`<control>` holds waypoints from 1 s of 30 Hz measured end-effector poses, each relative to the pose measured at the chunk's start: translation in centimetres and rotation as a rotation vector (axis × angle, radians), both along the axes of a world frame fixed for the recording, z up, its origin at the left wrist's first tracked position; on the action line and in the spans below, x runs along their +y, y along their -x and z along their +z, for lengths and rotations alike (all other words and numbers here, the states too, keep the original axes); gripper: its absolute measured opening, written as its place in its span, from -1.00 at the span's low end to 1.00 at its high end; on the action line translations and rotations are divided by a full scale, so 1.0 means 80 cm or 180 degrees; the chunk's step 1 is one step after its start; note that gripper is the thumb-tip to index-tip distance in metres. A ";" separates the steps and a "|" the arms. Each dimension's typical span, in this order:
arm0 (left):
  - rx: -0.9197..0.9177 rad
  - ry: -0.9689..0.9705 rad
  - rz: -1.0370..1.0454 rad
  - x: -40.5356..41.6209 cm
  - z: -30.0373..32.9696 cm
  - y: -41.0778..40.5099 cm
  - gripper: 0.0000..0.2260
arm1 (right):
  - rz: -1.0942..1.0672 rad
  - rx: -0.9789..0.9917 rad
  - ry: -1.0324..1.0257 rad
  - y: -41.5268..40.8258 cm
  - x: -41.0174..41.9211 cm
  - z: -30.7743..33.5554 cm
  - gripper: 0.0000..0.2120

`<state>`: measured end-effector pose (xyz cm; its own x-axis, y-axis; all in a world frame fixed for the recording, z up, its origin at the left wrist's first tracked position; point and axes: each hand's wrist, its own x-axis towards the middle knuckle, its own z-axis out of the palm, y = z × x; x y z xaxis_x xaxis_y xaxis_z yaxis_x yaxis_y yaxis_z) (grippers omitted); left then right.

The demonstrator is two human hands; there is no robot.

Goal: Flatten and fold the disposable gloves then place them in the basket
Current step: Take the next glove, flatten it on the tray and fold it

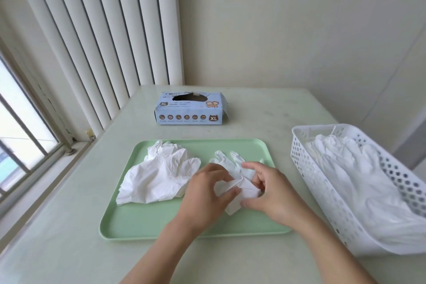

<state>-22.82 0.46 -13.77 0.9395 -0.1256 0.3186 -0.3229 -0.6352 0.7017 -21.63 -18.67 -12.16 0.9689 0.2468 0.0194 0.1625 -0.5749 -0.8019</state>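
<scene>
Several gloves (359, 177) already in basket (322, 193), left hand (207, 193) and right hand (269, 191) pinching one glove (239, 188) mid-fold on tray (143, 221), crumpled pile (159, 173) beside it waiting.

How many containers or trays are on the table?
3: a green tray in front, a white basket at right, a blue glove box behind the tray. Gloves may hide smaller items.

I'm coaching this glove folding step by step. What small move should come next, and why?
Probably spread the glove flat on the tray: the left hand and right hand pinch it while it is crumpled, only its fingertips lying flat.
</scene>
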 end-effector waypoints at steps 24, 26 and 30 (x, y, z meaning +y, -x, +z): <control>-0.0843 -0.0518 -0.0551 0.038 0.059 0.013 -0.87 | -0.0028 -0.1068 0.0055 0.022 -0.014 0.043 -0.74; -0.0287 -0.0790 -0.0910 0.039 0.018 0.035 -0.90 | 0.0258 -0.0552 0.0653 0.045 -0.019 0.009 -0.81; 0.0102 -0.0753 -0.1203 0.045 0.002 0.049 -0.87 | 0.0515 -0.0245 0.1037 0.064 -0.021 0.010 -0.97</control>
